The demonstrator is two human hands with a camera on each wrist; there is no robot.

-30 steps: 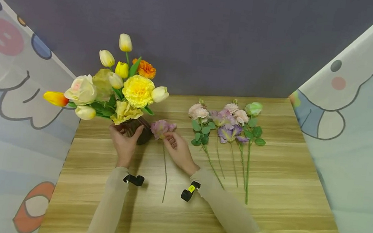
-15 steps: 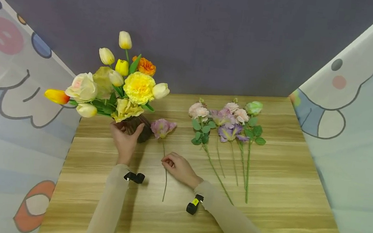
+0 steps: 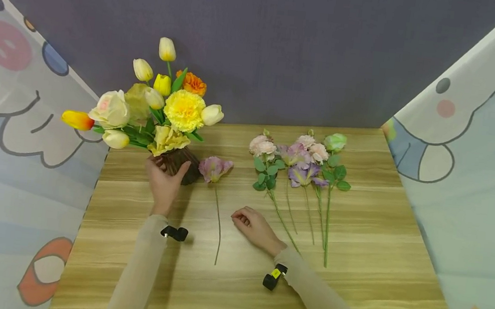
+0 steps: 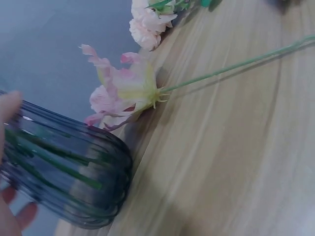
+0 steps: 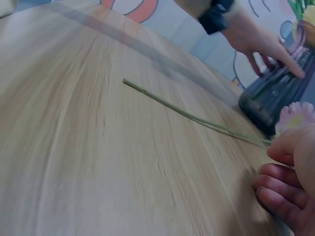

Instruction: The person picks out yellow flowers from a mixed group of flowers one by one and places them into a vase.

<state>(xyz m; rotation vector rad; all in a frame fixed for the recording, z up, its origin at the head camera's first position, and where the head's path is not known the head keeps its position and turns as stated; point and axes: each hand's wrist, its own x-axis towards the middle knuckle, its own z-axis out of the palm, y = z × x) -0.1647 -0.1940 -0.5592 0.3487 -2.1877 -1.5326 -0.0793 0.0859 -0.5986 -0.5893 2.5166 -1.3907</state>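
Note:
My left hand [image 3: 164,186] grips a dark, ribbed glass vase [image 4: 74,172], thumb on one side and fingers on the other. Several stems show through the glass. Out of its top spreads a bouquet with a yellow carnation [image 3: 185,111], pale tulips [image 3: 167,49] and an orange-red tulip [image 3: 77,120]. Just right of the vase, a single pinkish-purple flower [image 3: 214,169] lies on the table, its long thin stem pointing toward the person. My right hand [image 3: 257,230] is right of that stem and apart from it in the head view, fingers loosely curled around nothing.
On the right of the wooden table [image 3: 373,248] lie more loose flowers: pale pink roses [image 3: 263,147], purple blooms [image 3: 303,175] and a green rose [image 3: 336,142] with leafy stems. A dark grey wall [image 3: 285,53] closes the back; cartoon-printed curtains [image 3: 463,217] hang at both sides.
My right hand has let go of the purple flower's head, drawn back toward the person and shifted right. The flower stays lying there. My left hand keeps its grip on the vase.

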